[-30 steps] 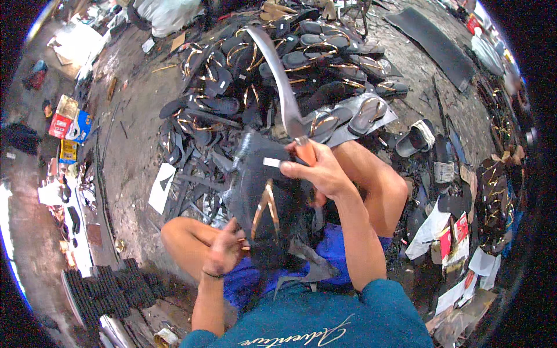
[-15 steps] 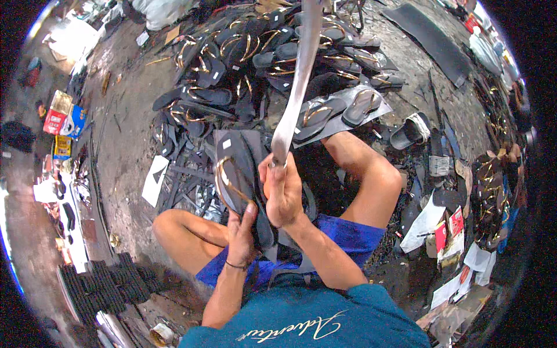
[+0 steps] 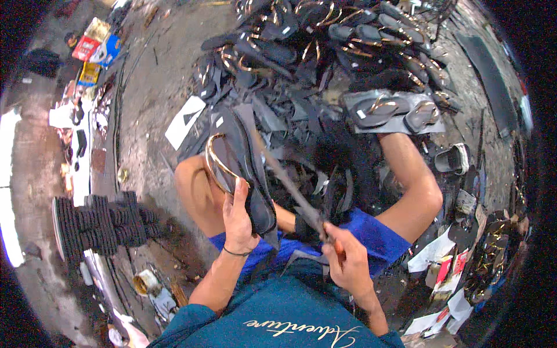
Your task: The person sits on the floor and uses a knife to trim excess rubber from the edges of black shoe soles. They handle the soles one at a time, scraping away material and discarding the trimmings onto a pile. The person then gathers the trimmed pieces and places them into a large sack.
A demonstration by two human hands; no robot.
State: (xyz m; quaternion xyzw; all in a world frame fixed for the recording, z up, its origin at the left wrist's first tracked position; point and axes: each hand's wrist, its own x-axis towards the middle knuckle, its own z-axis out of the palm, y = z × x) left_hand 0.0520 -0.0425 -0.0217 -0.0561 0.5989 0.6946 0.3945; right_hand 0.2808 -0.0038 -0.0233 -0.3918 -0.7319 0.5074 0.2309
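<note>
My left hand (image 3: 239, 220) is closed around the near end of a black flip-flop (image 3: 233, 152) with a gold-trimmed strap and a small white label near its toe. A dark grey sole sheet (image 3: 250, 119) lies against the flip-flop and sticks out past its edge. In my right hand (image 3: 351, 262), low and to the right, is the handle of a long knife (image 3: 290, 187). Its blade slants up and left, with the tip close to the sheet's right edge; whether they touch I cannot tell.
Many black flip-flops (image 3: 278, 49) are heaped at the far side. Two more rest on a grey sheet (image 3: 400, 119) beyond my right knee. Dark offcuts (image 3: 307, 119) litter the ground between my legs. Stacked black soles (image 3: 98, 226) stand at left, and a white piece (image 3: 184, 123) lies beyond my left knee.
The knife has swung down from pointing far ahead to slanting left beside the sheet. My right hand has moved nearer and to the right. My left hand still holds the flip-flop.
</note>
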